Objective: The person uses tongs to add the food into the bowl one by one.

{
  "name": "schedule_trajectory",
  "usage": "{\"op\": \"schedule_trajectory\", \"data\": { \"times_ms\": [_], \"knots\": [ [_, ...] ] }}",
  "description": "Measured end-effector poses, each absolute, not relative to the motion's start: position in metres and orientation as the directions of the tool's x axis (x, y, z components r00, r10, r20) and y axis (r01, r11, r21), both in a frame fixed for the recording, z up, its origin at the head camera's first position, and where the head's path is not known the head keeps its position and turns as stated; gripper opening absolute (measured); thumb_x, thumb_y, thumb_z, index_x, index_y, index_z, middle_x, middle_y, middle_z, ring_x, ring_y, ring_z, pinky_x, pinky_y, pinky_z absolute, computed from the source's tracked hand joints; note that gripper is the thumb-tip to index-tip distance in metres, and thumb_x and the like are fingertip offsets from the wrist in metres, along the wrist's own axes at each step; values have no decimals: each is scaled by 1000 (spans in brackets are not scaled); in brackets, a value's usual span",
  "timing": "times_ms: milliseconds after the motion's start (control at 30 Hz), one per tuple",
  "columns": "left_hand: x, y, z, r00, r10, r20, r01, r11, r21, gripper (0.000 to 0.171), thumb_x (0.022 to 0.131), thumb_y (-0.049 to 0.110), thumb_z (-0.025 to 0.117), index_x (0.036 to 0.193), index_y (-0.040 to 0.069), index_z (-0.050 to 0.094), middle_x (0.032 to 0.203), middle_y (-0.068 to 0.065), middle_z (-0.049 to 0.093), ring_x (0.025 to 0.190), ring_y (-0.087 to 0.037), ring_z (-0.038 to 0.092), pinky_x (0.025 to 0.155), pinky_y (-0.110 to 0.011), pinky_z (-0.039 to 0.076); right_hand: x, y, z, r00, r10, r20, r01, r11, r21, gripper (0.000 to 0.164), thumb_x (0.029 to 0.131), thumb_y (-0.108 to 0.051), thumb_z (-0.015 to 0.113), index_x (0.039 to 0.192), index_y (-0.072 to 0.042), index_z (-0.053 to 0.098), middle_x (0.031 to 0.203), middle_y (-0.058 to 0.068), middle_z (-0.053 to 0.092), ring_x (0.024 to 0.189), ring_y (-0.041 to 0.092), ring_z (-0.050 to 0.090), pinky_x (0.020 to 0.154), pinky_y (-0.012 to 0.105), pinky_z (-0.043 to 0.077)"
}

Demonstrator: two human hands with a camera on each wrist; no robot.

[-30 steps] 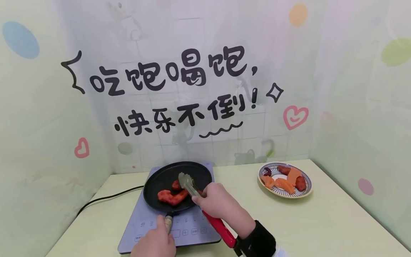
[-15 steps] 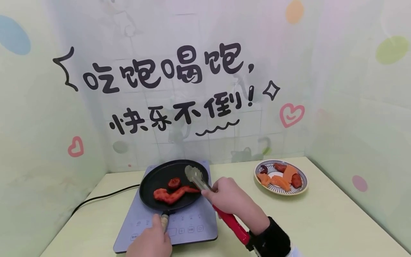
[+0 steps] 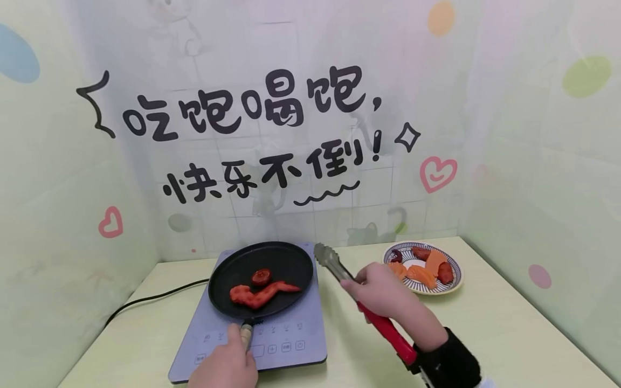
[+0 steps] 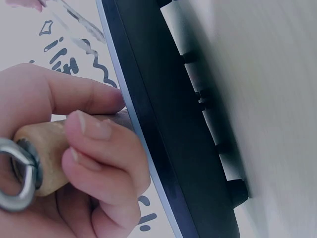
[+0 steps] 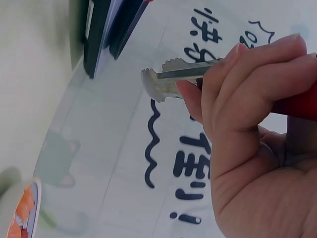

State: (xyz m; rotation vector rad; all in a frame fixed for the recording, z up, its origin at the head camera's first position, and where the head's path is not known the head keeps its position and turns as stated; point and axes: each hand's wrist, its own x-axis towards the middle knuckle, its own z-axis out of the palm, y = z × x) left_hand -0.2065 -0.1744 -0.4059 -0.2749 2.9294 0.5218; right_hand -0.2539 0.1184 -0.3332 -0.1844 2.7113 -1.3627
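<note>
My left hand (image 3: 225, 362) grips the wooden handle (image 4: 47, 156) of a black frying pan (image 3: 223, 269), its fingers curled round it; a metal ring hangs at the handle's end. In the pan lie a red chicken wing (image 3: 259, 296) and a small round reddish slice (image 3: 261, 277). My right hand (image 3: 385, 291) holds red-handled metal tongs (image 3: 335, 262) to the right of the pan. Nothing shows between the tong tips in the right wrist view, where the tips stand slightly apart.
The pan sits on a flat induction cooker (image 3: 194, 345) with a black cord (image 3: 155, 298) running left. At the back right, a patterned plate (image 3: 443, 291) bears orange slices and reddish food pieces. Patterned walls enclose the pale table (image 3: 368, 355) behind and at both sides.
My right hand has moved the tongs right, from over the food in the pan to beyond its rim. The wing and slice stay in the pan. My left hand keeps its grip.
</note>
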Motion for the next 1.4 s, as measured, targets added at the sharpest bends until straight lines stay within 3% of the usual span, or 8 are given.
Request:
{"op": "schedule_trajectory", "data": {
  "times_ms": [367,733,1033,1133,1400],
  "knots": [
    [-207,-174,-406,-978,-148,-148,-192,919,346,38,100,20,65,123,-4,46,69,-11,56,58,-26,54,56,-38,37,-259,182,-328,-995,-101,-11,-53,604,-795,33,104,-33,69,91,-3,71,65,9,65,50,19,65,57,36,54],
    [-207,-173,-405,-973,-159,-168,-209,915,345,35,101,20,64,121,-2,46,69,-11,56,59,-26,55,57,-38,37,-272,247,-324,-997,-13,79,-63,730,-681,35,103,-31,68,88,1,74,60,0,60,53,15,56,54,30,45],
    [-207,-174,-409,-970,-160,-181,-216,911,352,35,100,20,65,121,-2,46,69,-11,56,59,-26,55,58,-37,36,-294,251,-357,-988,70,136,-28,793,-608,40,101,-31,66,71,-6,62,59,1,56,55,16,53,56,31,44],
    [-208,-173,-410,-969,-164,-185,-221,909,353,36,100,20,65,121,-2,45,69,-11,57,58,-26,55,57,-36,35,-301,250,-372,-988,90,125,-4,796,-606,39,100,-29,68,71,-7,55,58,1,52,53,16,52,54,31,44],
    [-207,-174,-409,-973,-148,-176,-203,914,352,36,101,20,64,121,-2,45,69,-11,56,58,-26,54,57,-37,35,-308,243,-385,-988,88,126,0,819,-574,35,96,-28,73,78,-2,60,59,0,48,52,15,50,54,29,40]
  ]
}}
